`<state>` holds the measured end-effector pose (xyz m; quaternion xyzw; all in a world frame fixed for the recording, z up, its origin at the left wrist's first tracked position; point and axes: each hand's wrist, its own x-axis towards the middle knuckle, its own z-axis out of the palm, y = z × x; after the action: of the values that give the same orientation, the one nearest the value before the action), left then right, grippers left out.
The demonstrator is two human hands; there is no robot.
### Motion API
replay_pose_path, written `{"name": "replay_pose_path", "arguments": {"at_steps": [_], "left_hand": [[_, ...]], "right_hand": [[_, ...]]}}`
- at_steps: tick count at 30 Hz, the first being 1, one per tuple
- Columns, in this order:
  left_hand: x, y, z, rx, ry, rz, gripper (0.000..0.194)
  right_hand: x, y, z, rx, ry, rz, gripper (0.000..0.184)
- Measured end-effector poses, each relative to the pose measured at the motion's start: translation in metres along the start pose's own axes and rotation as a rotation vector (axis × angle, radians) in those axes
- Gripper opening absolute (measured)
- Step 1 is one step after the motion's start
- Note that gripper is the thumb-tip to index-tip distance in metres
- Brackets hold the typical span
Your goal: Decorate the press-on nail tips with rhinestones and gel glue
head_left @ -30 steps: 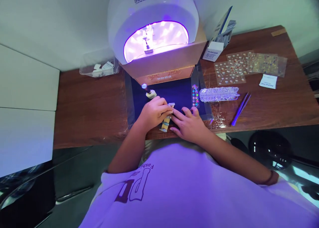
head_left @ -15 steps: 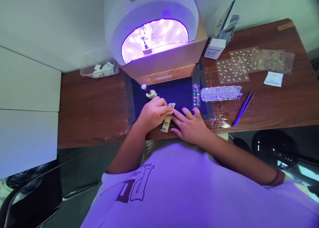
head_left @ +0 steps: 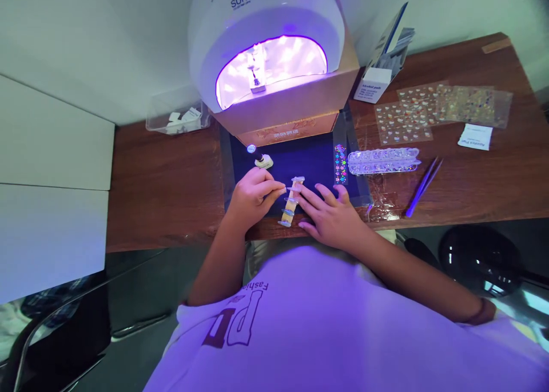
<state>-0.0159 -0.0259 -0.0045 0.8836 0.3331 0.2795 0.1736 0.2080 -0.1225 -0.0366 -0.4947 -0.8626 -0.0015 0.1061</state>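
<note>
A pale wooden strip point(head_left: 290, 206) lies at the table's front edge, with several clear-bluish false nails point(head_left: 288, 212) set crosswise along it. From its left side my left hand point(head_left: 255, 196) pinches the end of a slim pale false nail point(head_left: 293, 188) near the strip's far end. My right hand point(head_left: 330, 215) rests palm down at the right, fingers spread, with the index and middle fingertips touching the strip and that nail. Behind my left hand stands a small nail polish bottle point(head_left: 265, 162) with a dark cap.
A lit nail lamp point(head_left: 266, 20) sits on a cardboard box point(head_left: 295, 128) at the back. To the right are a star sticker strip point(head_left: 340, 164), a rhinestone case point(head_left: 384, 161), tweezers point(head_left: 424, 187), sticker sheets point(head_left: 403, 123) and an alcohol pad box point(head_left: 372, 84). A clear bin point(head_left: 178, 120) stands left.
My left hand has drawn back a little to the left, uncovering more of the strip. Its fingers stay pinched. My right hand keeps its place on the strip. The view has shifted slightly.
</note>
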Motion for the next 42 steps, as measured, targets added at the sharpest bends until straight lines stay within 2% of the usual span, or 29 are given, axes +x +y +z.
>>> {"name": "replay_pose_path", "arguments": {"at_steps": [8, 18, 27, 35, 42], "left_hand": [[-0.005, 0.019, 0.004, 0.008, -0.079, 0.048, 0.014], [-0.001, 0.018, 0.013, 0.074, -0.157, 0.097, 0.019], [-0.01, 0.003, 0.0, 0.079, -0.116, 0.074, 0.017], [-0.002, 0.014, 0.009, 0.075, -0.14, 0.113, 0.015], [-0.008, 0.004, 0.001, 0.072, -0.13, 0.059, 0.016]], "right_hand": [[-0.018, 0.002, -0.006, 0.02, -0.01, -0.047, 0.055], [-0.007, -0.005, 0.002, 0.05, -0.042, -0.084, 0.055], [-0.005, -0.007, -0.001, 0.052, -0.033, -0.082, 0.058], [-0.005, -0.005, 0.0, 0.066, -0.056, -0.085, 0.055], [-0.006, -0.005, 0.0, 0.068, -0.052, -0.074, 0.059]]}}
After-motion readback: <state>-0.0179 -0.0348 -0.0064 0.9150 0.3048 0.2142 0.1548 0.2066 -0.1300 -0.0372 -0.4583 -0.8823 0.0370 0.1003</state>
